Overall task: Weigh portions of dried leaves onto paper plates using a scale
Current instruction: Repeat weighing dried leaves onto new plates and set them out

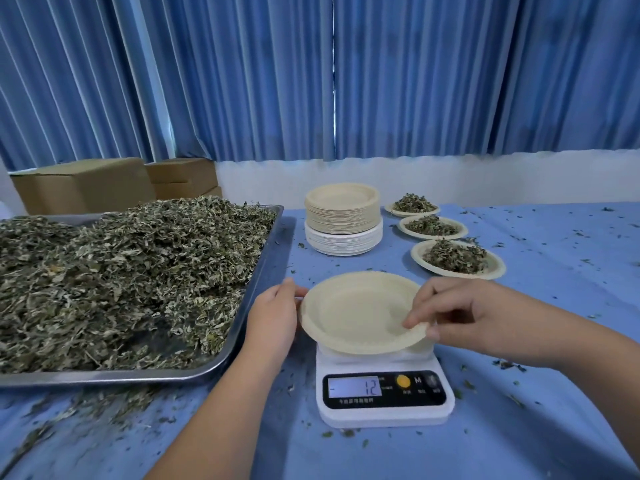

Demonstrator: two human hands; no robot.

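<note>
Two hands grip one empty paper plate (356, 313) directly above the scale (384, 407). The left hand (273, 317) is at the plate's left rim with its thumb lying over the edge; its fingers are hidden below the plate. The right hand (460, 317) reaches in from the scale's right and pinches the near right rim between thumb and forefinger, the other fingers loosely curled. The hands are apart, one on each side of the plate. Both forearms are bare and run out of the bottom of the view.

The plate is round, shallow, matte beige, with a pressed rim. It covers the scale's platform, so whether it rests there or hangs just above cannot be told. The scale is white plastic with a dark front panel; its lit display (355, 386) reads 12 behind a minus sign, beside a yellow button.

Left of the scale a shiny metal tray (104, 377), cut off at the frame's edge, holds a heap of crumpled grey-green dried leaves (121, 271). Behind the scale stands a stack of plates (341, 216), beige over white. Behind and right of the scale three filled plates (457, 259) sit in a row. Leaf crumbs dot the blue tablecloth (519, 427) around the scale.
</note>
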